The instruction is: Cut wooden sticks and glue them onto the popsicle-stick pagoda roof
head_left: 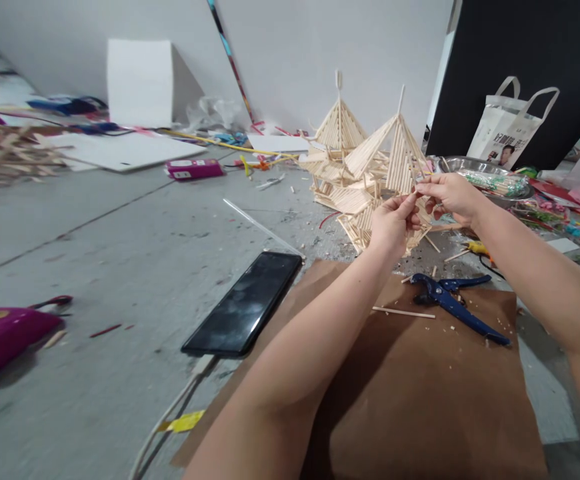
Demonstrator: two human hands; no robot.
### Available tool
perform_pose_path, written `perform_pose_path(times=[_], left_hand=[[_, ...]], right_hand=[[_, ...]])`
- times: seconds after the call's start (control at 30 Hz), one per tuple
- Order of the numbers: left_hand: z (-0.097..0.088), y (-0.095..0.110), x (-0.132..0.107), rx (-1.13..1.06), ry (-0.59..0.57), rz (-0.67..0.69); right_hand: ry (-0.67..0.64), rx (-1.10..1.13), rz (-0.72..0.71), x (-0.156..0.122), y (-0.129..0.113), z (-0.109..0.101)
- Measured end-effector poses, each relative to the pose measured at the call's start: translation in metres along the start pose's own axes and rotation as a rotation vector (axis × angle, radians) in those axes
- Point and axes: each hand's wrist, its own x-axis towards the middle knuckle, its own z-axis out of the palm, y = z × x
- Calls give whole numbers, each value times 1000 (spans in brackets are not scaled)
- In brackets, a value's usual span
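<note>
Hands meet at the fingertips over the near side of a miniature building of pale wooden sticks, its two steep roofs rising to pointed tips from a tiered base on a scuffed grey floor. The left hand and right hand both have thumb and forefinger drawn together in a close pinch, the other fingers curled; whatever may lie between the tips is too small to tell. Below the forearms, a brown sheet spreads over the floor in front of the model. Blue-handled cutters rest near its far right corner, their handles apart, with a cut stick and pale chips scattered beside them. At the sheet's left edge, a dark-screened smartphone lies tilted, a white cable with a yellow tag running from its near end. Just beyond the phone is a translucent rod. Two magenta devices sit to the left, one close by and one farther back. A heap of loose sticks blurs at far left. Behind the right arm, a metal bowl of packaged goods stands before a white tote bag against a black panel.
</note>
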Motion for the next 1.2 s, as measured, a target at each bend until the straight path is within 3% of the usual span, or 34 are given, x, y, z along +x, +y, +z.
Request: perform_pose_path(times=[0.2,0.43,0.93,1.2], left_hand=[[4,0,-2,-118,37,-62],[7,-3,-4,-161,39,-33],[1,-2,-1,-66,-8,4],[1,-1,3,116,55,40]], right_hand=[[-10,25,41,-2,-2,2],[-17,46,36,0,0,4],[21,54,35,-1,-2,9],[22,55,35,0,-3,10]])
